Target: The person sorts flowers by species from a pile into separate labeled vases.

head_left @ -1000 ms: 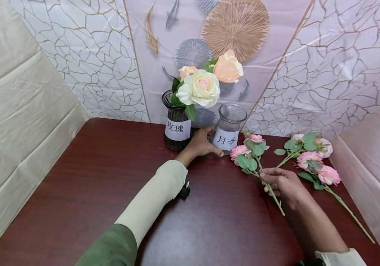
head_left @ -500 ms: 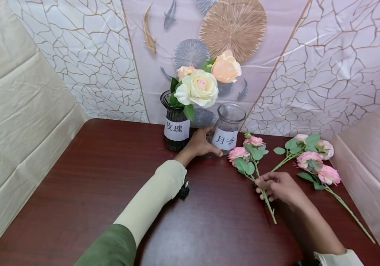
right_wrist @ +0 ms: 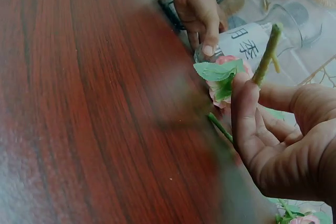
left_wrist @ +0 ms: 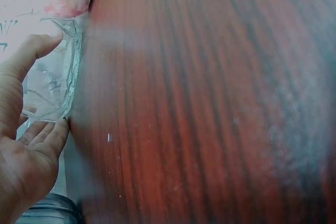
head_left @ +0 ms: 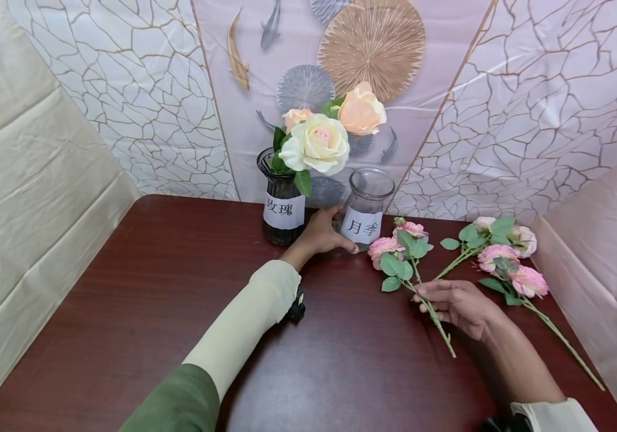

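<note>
My left hand (head_left: 322, 234) holds the lower part of a clear glass vase (head_left: 372, 191), which stands upright with a white paper label. In the left wrist view the thumb lies on one side of the glass vase (left_wrist: 47, 77) and the fingers on the other. My right hand (head_left: 462, 309) pinches the green stem of an artificial pink flower spray (head_left: 386, 248) between thumb and fingers. Its blooms lie just right of the vase, and the bare stem end points towards me. In the right wrist view that stem (right_wrist: 269, 51) sticks up past the fingertips.
A dark glass vase (head_left: 282, 233), also labelled, stands left of the clear one and holds cream and peach roses (head_left: 316, 144). Further pink flower sprays (head_left: 497, 258) lie at the right of the brown table (head_left: 179, 312). Patterned cloth walls (head_left: 168, 102) enclose the back and sides.
My right hand has shifted slightly left and towards me with the flower stem, whose angle has changed a little. My left hand stays on the clear vase.
</note>
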The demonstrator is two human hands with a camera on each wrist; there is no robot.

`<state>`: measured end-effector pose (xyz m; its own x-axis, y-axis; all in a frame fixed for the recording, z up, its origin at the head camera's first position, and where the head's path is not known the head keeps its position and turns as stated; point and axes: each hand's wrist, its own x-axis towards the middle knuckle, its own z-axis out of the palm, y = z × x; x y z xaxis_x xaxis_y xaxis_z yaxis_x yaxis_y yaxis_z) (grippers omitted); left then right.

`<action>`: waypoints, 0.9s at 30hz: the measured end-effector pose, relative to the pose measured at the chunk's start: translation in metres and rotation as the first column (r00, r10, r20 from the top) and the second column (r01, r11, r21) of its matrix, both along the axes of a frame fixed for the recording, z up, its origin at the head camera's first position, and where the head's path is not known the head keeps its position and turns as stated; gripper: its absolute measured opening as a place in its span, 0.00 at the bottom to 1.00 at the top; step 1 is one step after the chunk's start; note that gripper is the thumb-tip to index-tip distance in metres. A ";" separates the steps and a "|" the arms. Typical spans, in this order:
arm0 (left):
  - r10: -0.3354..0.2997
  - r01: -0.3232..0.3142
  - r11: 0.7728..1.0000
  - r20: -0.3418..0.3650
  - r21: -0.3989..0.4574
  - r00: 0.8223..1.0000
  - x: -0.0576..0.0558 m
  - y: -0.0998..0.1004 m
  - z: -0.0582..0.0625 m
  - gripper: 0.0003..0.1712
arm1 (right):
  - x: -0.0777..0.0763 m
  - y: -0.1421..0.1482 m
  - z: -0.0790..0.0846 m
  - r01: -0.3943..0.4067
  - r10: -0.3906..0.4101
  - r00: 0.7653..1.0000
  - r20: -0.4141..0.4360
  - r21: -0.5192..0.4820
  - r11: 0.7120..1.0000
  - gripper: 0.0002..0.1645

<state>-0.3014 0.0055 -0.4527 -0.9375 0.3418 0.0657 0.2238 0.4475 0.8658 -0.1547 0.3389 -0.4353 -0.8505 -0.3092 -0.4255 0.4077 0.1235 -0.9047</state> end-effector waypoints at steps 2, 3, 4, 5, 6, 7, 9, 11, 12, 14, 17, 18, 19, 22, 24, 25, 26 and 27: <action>-0.002 0.002 1.000 0.002 0.000 1.000 0.000 0.000 0.000 0.67 | 0.001 0.000 0.001 0.011 -0.011 1.000 0.004 -0.027 1.000 0.18; -0.003 0.003 1.000 0.003 -0.002 1.000 -0.001 0.000 0.000 0.67 | 0.002 0.000 0.002 0.017 -0.017 1.000 0.003 -0.040 0.999 0.18; -0.002 0.002 1.000 0.004 -0.004 1.000 -0.001 0.000 0.000 0.67 | 0.002 -0.001 0.003 0.024 -0.024 1.000 -0.001 -0.054 0.998 0.19; 0.000 0.000 1.000 0.005 -0.006 1.000 -0.001 0.001 0.000 0.67 | 0.003 -0.001 0.004 0.031 -0.032 0.999 -0.008 -0.069 0.997 0.20; 0.002 -0.002 1.000 0.006 -0.008 1.000 -0.001 0.001 0.001 0.67 | 0.003 -0.001 0.005 0.039 -0.040 0.999 -0.017 -0.085 0.996 0.20; 0.004 -0.004 1.000 0.010 -0.010 1.000 -0.001 0.001 0.001 0.67 | 0.004 -0.002 0.006 0.049 -0.052 0.998 -0.027 -0.099 0.994 0.21; 0.008 -0.008 1.000 0.021 -0.012 1.000 0.000 0.001 0.001 0.67 | 0.005 -0.002 0.007 0.077 -0.084 0.995 -0.048 -0.132 0.988 0.21; 0.009 -0.009 1.000 0.035 -0.005 0.999 0.000 0.000 0.001 0.67 | 0.005 -0.002 0.008 0.102 -0.115 0.991 -0.069 -0.164 0.981 0.22; 0.010 -0.010 1.000 0.046 0.002 0.999 0.000 0.000 0.001 0.67 | 0.005 -0.002 0.009 0.115 -0.131 0.988 -0.077 -0.182 0.976 0.22; 0.010 -0.012 1.000 0.069 0.019 0.998 0.001 -0.001 0.000 0.68 | 0.003 -0.003 0.008 0.140 -0.163 0.982 -0.093 -0.215 0.967 0.24; 0.007 -0.011 0.999 0.092 0.044 0.996 0.002 -0.002 -0.001 0.69 | 0.001 -0.003 0.008 0.177 -0.212 0.971 -0.110 -0.261 0.949 0.24; 0.006 -0.011 0.999 0.096 0.048 0.995 0.002 -0.002 -0.001 0.70 | 0.000 -0.004 0.008 0.191 -0.229 0.967 -0.113 -0.277 0.942 0.24; 0.004 -0.009 0.999 0.096 0.052 0.995 0.002 -0.002 -0.001 0.70 | -0.001 -0.004 0.008 0.203 -0.245 0.963 -0.116 -0.293 0.935 0.24; 0.000 -0.004 0.999 0.085 0.047 0.996 0.001 -0.002 -0.002 0.70 | -0.004 -0.005 0.009 0.228 -0.285 0.951 -0.122 -0.346 0.910 0.23; 0.002 -0.005 0.999 0.079 0.037 0.997 -0.001 -0.002 -0.003 0.70 | -0.006 -0.006 0.009 0.238 -0.307 0.943 -0.126 -0.388 0.890 0.23; 0.005 -0.008 1.000 0.078 0.028 0.997 -0.002 -0.002 -0.004 0.70 | -0.007 -0.007 0.010 0.246 -0.320 0.939 -0.126 -0.406 0.880 0.23; 0.008 -0.010 1.000 0.076 0.020 0.997 -0.002 -0.001 -0.004 0.70 | -0.007 -0.008 0.010 0.253 -0.334 0.934 -0.128 -0.421 0.871 0.22; 0.011 -0.012 1.000 0.072 0.013 0.997 -0.003 -0.001 -0.004 0.70 | -0.008 -0.009 0.010 0.263 -0.349 0.929 -0.127 -0.437 0.860 0.22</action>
